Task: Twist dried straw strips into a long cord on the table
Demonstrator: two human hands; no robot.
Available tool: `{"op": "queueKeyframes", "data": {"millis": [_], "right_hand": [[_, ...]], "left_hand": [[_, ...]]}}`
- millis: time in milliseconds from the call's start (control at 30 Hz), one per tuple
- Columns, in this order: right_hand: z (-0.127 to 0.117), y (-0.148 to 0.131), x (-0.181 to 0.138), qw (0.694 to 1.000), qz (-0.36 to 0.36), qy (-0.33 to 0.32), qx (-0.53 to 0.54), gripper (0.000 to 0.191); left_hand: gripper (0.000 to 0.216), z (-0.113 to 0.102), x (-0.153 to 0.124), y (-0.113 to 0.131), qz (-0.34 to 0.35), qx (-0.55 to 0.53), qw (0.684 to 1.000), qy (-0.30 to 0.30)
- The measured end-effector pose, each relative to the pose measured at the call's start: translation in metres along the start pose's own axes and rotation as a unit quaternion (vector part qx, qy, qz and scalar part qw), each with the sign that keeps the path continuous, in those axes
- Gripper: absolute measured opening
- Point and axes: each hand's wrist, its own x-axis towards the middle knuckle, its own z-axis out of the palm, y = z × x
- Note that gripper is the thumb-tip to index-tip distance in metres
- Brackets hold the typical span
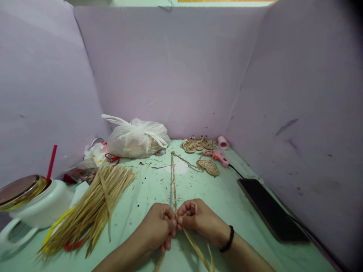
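A thin braided straw cord (pixel 174 181) runs from the far middle of the table toward me. My left hand (pixel 163 225) is closed in a pinch on its near end. Right beside it, my right hand (pixel 195 219), with a black band at the wrist, pinches the same spot. Loose flat straw strands (pixel 195 247) trail from my fingers toward the table's near edge. At its far end the cord bends and leads right to coiled straw pieces (pixel 209 167). My fingertips partly hide where the strands meet.
On the left lie a bundle of dry straw (pixel 93 204) and a white mug (pixel 47 204) with a lid. Behind are a white plastic bag (pixel 137 138) and woven straw pieces (pixel 195 144). To the right are a pink glue gun (pixel 220 157), a pink roll (pixel 223 142) and a phone (pixel 272 209).
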Motion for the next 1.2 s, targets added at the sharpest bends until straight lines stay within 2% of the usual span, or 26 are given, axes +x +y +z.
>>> {"op": "queueKeyframes", "data": {"millis": [200, 433, 533, 633, 767, 867, 1000, 1100, 1200], "right_hand": [[-0.001, 0.000, 0.000, 1.000, -0.002, -0.001, 0.005, 0.013], [0.001, -0.005, -0.003, 0.999, -0.014, 0.007, -0.052, 0.011], [0.001, -0.003, -0.003, 0.993, -0.022, 0.037, -0.113, 0.008], [0.000, 0.000, -0.004, 0.971, -0.035, 0.093, -0.218, 0.000], [0.003, -0.002, -0.011, 0.940, -0.034, 0.121, -0.317, 0.008], [0.009, -0.003, -0.016, 0.935, -0.024, 0.135, -0.329, 0.009], [0.021, 0.003, -0.021, 0.939, -0.062, 0.141, -0.308, 0.010], [0.026, 0.009, -0.025, 0.928, -0.096, 0.142, -0.330, 0.012], [0.024, 0.005, -0.029, 0.922, -0.099, 0.123, -0.353, 0.012]], "left_hand": [[0.007, 0.001, -0.003, 0.006, 0.011, 0.038, 0.999, 0.028], [0.007, -0.005, 0.002, 0.001, 0.072, 0.055, 0.996, 0.022], [0.010, -0.007, 0.005, -0.002, 0.093, 0.111, 0.989, 0.034], [0.010, -0.007, 0.006, -0.003, 0.101, 0.152, 0.982, 0.049], [0.009, -0.002, 0.007, -0.005, 0.112, 0.166, 0.977, 0.076], [0.009, 0.002, 0.007, -0.006, 0.083, 0.127, 0.985, 0.088], [0.011, 0.001, 0.005, -0.003, -0.004, 0.008, 0.999, 0.044], [0.010, -0.003, 0.004, -0.001, 0.006, -0.031, 0.999, 0.018], [0.004, -0.006, 0.003, 0.002, 0.009, -0.048, 0.999, 0.008]]}}
